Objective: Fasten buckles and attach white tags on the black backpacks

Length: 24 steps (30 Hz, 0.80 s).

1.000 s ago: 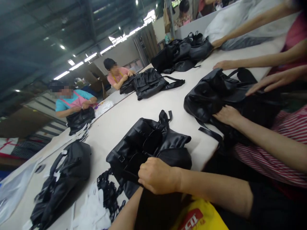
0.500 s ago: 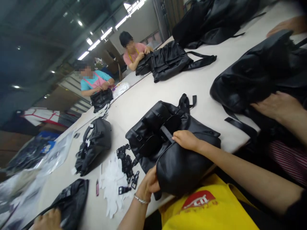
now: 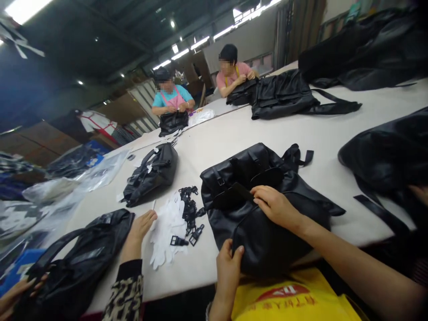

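While black buckles lie on the counter just left of the bag, the left hand pinches the bag's near edge, thumb and fingers nearly closed; the right hand, fingers curled, grips its strap on top.

Glossy, creased black leather-look backpack.

yellow apron, red logo, white lettering, red characters beneath, too blurred to read
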Available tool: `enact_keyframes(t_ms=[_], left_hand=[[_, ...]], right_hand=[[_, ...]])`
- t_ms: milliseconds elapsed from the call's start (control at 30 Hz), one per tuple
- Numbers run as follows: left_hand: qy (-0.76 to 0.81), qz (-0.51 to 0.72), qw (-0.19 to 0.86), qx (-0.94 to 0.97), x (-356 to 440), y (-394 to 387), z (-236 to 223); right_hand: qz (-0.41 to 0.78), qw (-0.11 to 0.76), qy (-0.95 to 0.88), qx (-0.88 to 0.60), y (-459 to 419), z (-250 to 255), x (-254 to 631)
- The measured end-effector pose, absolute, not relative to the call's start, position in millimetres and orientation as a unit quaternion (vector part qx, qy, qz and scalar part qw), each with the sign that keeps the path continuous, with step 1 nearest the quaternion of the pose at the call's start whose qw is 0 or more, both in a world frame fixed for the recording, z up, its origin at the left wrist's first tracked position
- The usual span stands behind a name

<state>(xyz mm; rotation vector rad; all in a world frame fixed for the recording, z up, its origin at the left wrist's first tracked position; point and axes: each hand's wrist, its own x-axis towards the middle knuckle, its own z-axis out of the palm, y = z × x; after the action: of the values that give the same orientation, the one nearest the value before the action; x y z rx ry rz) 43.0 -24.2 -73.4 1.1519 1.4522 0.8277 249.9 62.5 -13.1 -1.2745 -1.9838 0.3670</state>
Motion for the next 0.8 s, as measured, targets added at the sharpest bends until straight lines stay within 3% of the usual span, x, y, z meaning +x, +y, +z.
enact_keyframes(t_ms=[67, 233, 333, 433, 567, 700, 800], left_hand=[[0.633, 0.327, 0.477, 0.515, 39, -25, -76], [0.684, 0.218, 0.33, 0.613, 38, -29, -71], [0.692, 0.161, 0.229, 0.665, 41, -28, -60], [0.644, 0.196, 0.148, 0.725, 44, -16, -53], [0.526, 0.204, 0.139, 0.814, 54, 5, -67], [0.508, 0.146, 0.121, 0.84, 64, 10, -89], [0.518, 0.136, 0.111, 0.837, 63, 6, -94]], right_hand=[[0.174, 0.327, -0.794, -0.481, 71, -21, 246], [0.171, 0.091, -0.759, -0.622, 77, -61, 254], [0.135, 0.075, -0.746, -0.648, 66, -71, 266], [0.099, 0.082, -0.727, -0.675, 58, -73, 274], [0.037, 0.078, -0.707, -0.702, 54, -76, 273], [-0.033, 0.061, -0.742, -0.667, 55, -70, 260], [0.059, 0.068, -0.742, -0.665, 63, -65, 249]])
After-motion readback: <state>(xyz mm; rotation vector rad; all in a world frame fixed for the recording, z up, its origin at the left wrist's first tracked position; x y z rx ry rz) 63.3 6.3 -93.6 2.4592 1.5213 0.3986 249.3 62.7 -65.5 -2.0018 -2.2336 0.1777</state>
